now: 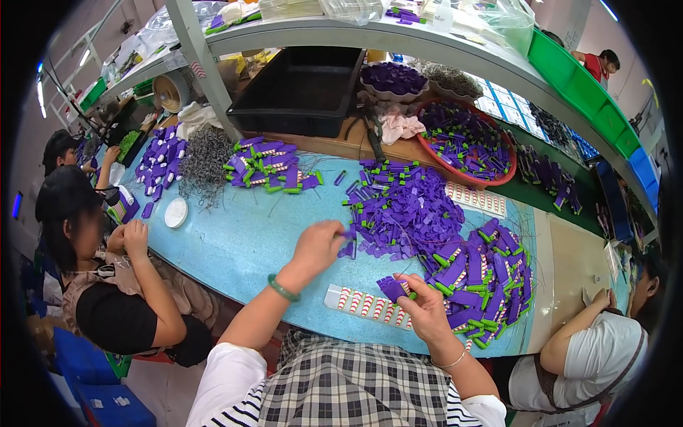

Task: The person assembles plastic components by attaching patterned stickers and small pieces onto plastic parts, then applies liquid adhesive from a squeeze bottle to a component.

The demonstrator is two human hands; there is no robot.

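Observation:
My left hand (318,245) is over the blue table, fingers closed on a small purple plastic piece (349,233) at the edge of a heap of loose purple parts (409,210). My right hand (425,307) pinches a flat purple plastic piece (392,288) between thumb and fingers; a patterned strip shows along its side. Just under that piece lies a sheet of red-and-white stickers (366,306), partly covered by the right hand. To the right of this hand is a pile of purple pieces with green ends (487,285), many bearing the same patterned strip.
A red basin (514,167) of purple-green parts and a black tray (299,92) stand behind. Metal springs (205,160) lie heaped at the far left, near a round white lid (176,213). A shelf (427,37) spans overhead. Co-workers sit on both sides.

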